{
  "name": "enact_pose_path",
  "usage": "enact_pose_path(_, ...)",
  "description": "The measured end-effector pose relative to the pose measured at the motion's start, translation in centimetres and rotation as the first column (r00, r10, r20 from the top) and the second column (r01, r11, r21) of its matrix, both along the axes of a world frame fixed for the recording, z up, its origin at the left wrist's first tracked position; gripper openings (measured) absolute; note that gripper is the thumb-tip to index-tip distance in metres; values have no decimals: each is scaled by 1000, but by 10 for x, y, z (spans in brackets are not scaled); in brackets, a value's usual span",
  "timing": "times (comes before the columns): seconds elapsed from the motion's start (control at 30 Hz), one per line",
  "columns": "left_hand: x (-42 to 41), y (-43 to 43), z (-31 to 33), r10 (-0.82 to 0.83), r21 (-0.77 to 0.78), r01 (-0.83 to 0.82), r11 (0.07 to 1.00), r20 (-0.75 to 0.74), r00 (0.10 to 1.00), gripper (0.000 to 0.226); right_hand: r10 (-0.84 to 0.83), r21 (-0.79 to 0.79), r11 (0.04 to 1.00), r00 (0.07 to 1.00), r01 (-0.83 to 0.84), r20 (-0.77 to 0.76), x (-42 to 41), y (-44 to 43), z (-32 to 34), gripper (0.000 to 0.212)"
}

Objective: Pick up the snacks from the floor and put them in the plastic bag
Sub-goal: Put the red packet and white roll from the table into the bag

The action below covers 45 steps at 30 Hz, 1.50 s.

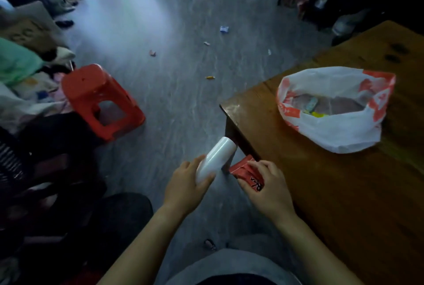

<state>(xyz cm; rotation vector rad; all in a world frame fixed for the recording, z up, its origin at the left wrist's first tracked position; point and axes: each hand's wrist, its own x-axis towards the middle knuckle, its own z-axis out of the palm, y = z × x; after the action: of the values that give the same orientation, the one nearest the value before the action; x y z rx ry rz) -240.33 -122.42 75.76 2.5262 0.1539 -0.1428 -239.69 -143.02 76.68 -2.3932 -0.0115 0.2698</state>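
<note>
1. A red stool stands on the floor at the left.
2. The left hand has its grip wrapped round a white bottle, which tilts up toward the bench corner.
3. Loose snacks lie scattered on the floor beyond: a pink wrapper, a yellow candy and a blue-white packet.
4. The right hand has its grip pinching a red snack packet just beside the bench edge.
5. The plastic bag sits open on the bench, with a few packets inside.
</note>
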Motion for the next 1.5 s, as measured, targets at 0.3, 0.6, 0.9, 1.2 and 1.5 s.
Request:
enact_pose_path(0.3, 98, 11, -7, -67, -28, 65, 997, -45, 997, 56, -71, 13, 997, 997, 71, 14, 90, 0, -12, 54)
enact_pose_path(0.6, 242, -22, 29, -254, 22, 255, 967, -31, 967, 55, -213, 89, 976, 961, 199, 177, 196, -32, 26, 52)
enact_pose_path(0.9, 329, -114, 29, -677, -58, 675, 736, -17, 736, 52, -660, 80, 751, 739, 656, 131, 196, -100, 33, 55)
enact_pose_path(1.2, 426, -196, 28, -928, -110, 922, 372, -45, 369, 63, -940, 46, 330, 323, 943, 111, 225, -121, 37, 49)
enact_pose_path(1.5, 463, -221, 17, -955, -95, 950, 296, -53, 292, 57, -924, -93, 211, 230, 973, 305, 268, -153, 7, 39)
